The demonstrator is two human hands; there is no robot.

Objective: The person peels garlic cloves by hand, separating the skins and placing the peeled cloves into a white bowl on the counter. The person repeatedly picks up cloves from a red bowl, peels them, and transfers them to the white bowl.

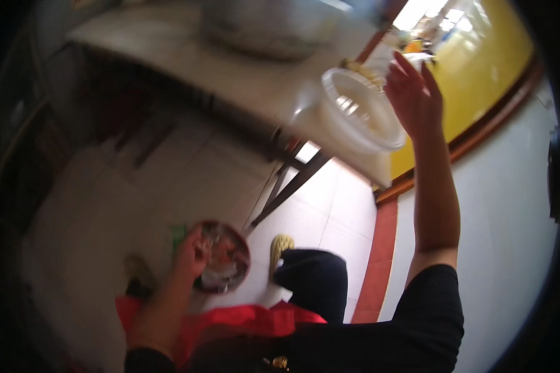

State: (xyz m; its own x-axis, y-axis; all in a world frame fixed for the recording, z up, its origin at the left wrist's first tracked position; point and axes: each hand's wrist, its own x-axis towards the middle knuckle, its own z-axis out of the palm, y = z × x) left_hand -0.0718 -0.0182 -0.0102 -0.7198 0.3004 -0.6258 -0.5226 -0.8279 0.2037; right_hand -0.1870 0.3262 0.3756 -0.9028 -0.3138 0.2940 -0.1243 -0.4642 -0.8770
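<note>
My right hand [415,100] is raised at the upper right with its fingers apart. Close beside it, a clear round plastic tub [329,93] stands at the end of the table; whether the fingers touch its rim cannot be told. Some pale yellowish food [361,69] shows behind the tub. Low down, my left hand [191,256] is blurred over the near side of a round reddish bin [248,261]. Crumpled clear plastic and other refuse [221,261] lie in the bin. The blur hides whether the left fingers hold anything.
A pale tabletop [168,51] runs across the top, with a large blurred vessel [270,32] on it. A dark table leg [289,189] slants to the tiled floor [308,214]. A wall [490,196] with a yellow wood-framed panel [485,79] bounds the right side.
</note>
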